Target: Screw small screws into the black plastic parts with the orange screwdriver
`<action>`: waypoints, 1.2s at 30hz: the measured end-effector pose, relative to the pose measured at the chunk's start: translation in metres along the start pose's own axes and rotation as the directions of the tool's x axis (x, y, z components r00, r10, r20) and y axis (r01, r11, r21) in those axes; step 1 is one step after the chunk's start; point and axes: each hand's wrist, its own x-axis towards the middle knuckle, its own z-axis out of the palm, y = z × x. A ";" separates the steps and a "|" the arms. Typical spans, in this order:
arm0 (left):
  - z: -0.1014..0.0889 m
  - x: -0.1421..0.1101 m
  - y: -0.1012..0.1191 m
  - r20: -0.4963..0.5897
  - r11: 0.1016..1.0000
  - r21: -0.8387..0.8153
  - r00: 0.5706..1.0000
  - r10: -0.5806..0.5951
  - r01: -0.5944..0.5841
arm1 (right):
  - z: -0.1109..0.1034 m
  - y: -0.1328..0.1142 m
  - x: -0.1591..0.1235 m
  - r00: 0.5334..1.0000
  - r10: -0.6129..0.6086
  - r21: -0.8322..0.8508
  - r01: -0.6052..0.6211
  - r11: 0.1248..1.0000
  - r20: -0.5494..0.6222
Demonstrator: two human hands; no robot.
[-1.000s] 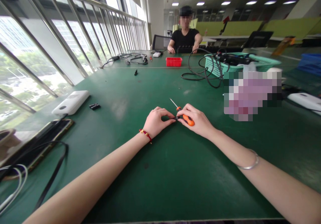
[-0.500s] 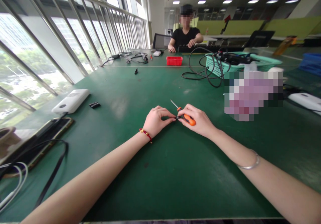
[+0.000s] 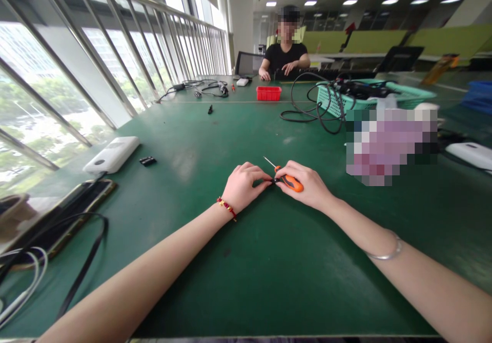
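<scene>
A small black part (image 3: 275, 181) was pinched between the fingertips of the left hand (image 3: 246, 186) and the right hand (image 3: 302, 184), which were nearly brought together above the green surface (image 3: 230, 281). An orange-and-black screwdriver (image 3: 292, 183) was also held in the right hand, its shaft pointed away. Farther out, a black piece (image 3: 147, 161) was seen near a white device (image 3: 112, 154), and a red tray (image 3: 268, 94) was placed beyond the hands.

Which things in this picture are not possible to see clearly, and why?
All in the head view:
- Small black piece: mostly hidden by the left hand and right hand.
- Screwdriver: partly covered by the right hand.
- Pink thing: blurred into squares.
- Brown container: cut off by the left edge.
- Far black item: too small to identify.
</scene>
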 end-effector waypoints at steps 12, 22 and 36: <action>-0.001 -0.001 0.007 -0.048 1.000 0.027 0.999 0.007 -0.005 | 0.001 0.000 0.000 1.000 0.009 -0.002 -0.009 1.000 0.020; -0.003 -0.001 0.009 -0.030 0.982 0.161 0.994 0.105 -0.099 | 0.002 0.000 0.000 0.999 0.011 -0.020 -0.011 1.000 0.041; -0.004 -0.001 0.011 -0.090 0.994 0.103 0.995 0.045 -0.036 | 0.005 -0.003 0.002 0.999 0.048 -0.105 -0.046 0.993 0.013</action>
